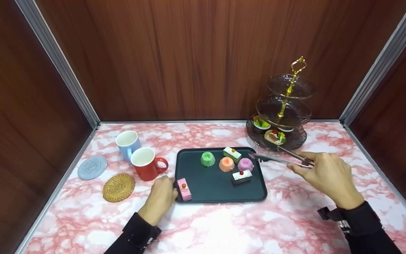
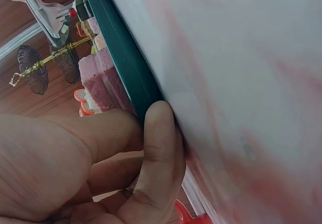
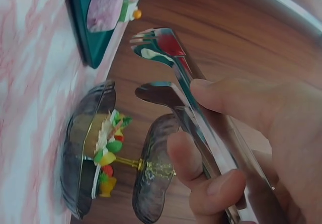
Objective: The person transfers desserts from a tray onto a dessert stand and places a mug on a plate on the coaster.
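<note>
My left hand (image 1: 160,195) pinches the left rim of a dark green tray (image 1: 210,187), thumb and fingers around the edge in the left wrist view. Close to that hand, a pink cake slice (image 1: 184,191) lies on the tray. My right hand (image 1: 330,174) grips metal serving tongs (image 3: 214,133), their tips apart with nothing between them. One tip is forked, the other spoon-like. They reach over the space between the tray's right end and the tiered stand (image 1: 296,139). Also on the tray are green (image 1: 208,159), orange (image 1: 226,164) and purple (image 1: 246,164) jelly-like sweets.
Two more cake slices, one green-layered (image 1: 232,154) and one dark-layered (image 1: 241,177), sit on the tray's right side. Fruit tarts (image 1: 275,137) occupy the stand's bottom plate. At left are a blue mug (image 1: 127,141), red mug (image 1: 145,167), grey coaster (image 1: 92,167) and woven coaster (image 1: 118,187).
</note>
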`<state>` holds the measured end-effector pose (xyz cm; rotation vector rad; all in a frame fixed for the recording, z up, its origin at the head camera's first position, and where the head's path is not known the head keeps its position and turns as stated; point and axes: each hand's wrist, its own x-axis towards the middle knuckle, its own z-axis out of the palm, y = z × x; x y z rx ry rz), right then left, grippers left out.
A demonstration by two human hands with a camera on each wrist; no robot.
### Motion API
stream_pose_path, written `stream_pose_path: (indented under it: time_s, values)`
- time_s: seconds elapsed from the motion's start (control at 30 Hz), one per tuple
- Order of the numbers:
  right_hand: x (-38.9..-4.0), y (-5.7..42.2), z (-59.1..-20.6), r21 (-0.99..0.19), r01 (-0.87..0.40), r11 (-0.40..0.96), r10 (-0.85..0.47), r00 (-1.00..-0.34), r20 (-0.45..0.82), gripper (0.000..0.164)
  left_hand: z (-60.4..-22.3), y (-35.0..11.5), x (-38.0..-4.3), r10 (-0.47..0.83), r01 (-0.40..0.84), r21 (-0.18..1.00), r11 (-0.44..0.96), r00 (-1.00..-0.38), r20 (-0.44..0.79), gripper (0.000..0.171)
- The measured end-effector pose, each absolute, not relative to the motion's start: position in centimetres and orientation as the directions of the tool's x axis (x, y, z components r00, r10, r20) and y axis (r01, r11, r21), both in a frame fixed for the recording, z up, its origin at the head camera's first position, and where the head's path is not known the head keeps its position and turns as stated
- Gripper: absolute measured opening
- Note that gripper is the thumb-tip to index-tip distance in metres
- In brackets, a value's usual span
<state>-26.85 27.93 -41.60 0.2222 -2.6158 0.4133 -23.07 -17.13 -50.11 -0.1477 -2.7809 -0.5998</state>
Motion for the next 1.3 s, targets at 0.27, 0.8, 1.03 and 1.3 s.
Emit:
stream_pose_path:
  time_s: [0.27,0.8,1.03,1.3]
  values:
    - [-26.8,27.5,-42.0,-0.254,-0.223,0.941,-0.108,-0.91,0.401,0.051,-50.0,-17.1,-23.1,0.038,0.149,0.389,0.909,-0.959,0.279,0.01]
    - [-27.4,27.3,-42.8,-0.298,-0.187,0.936,-0.093,-0.948,0.303,0.052,-50.1,-17.2,-23.2,0.036,0.15,0.385,0.911,-0.957,0.287,0.01]
    - [-27.6,27.3,-43.2,-0.297,-0.222,0.929,-0.134,-0.948,0.29,0.048,-50.0,-17.1,-23.1,0.043,0.157,0.376,0.913,-0.955,0.293,0.01]
    - [-27.6,27.0,-43.5,-0.296,-0.253,0.921,-0.164,-0.941,0.295,0.046,-50.1,-17.2,-23.1,0.051,0.17,0.372,0.912,-0.949,0.311,0.009]
